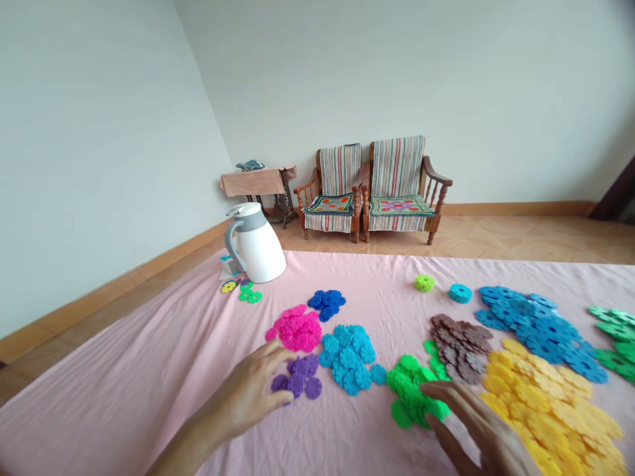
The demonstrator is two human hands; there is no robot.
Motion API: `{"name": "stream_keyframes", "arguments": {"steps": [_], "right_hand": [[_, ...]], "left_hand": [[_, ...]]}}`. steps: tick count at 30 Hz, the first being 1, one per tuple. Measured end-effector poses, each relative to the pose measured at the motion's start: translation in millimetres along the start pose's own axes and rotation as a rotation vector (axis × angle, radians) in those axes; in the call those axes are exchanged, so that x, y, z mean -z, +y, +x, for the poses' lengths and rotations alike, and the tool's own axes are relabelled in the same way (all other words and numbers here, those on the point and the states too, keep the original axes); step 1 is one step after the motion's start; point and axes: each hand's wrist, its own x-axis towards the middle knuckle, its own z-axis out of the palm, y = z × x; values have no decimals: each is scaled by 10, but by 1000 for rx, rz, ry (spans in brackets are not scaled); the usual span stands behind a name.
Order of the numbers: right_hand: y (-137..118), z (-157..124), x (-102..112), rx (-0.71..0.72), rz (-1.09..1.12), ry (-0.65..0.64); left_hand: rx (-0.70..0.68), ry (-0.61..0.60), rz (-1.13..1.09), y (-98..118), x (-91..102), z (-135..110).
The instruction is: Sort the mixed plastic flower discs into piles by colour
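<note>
Sorted piles of plastic snowflake discs lie on a pink cloth (163,370). My left hand (251,390) rests open on the cloth, its fingertips touching the small purple pile (299,377) below the pink pile (296,328). My right hand (479,430) is open, fingers stretched toward the bright green pile (413,387), between it and the big yellow pile (550,403). A turquoise pile (350,357) lies between my hands. Neither hand holds a disc.
More piles: dark blue (327,303), brown (461,340), light blue (536,324), dark green (618,340) at the right edge. Two stacked disc rolls (424,283) (460,293) stand further back. A white jug (255,243) stands at the far left; two wooden armchairs (370,192) beyond.
</note>
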Motion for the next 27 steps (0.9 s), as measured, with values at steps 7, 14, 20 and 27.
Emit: {"name": "stream_keyframes", "arguments": {"steps": [7,14,20,27], "right_hand": [[-206,177,-56,102,42,-104],[-709,561,-263,130,66,-502],[-1015,962,-519,248,77,-619],[-1057,1340,-743,354,-65,-705]], "left_hand": [[140,60,-12,-265,-19,-129],[121,5,-49,-244,-46,-94],[131,-31,-82,-163,-50,-113],[79,-3,-96,-125,-131,-11]]}}
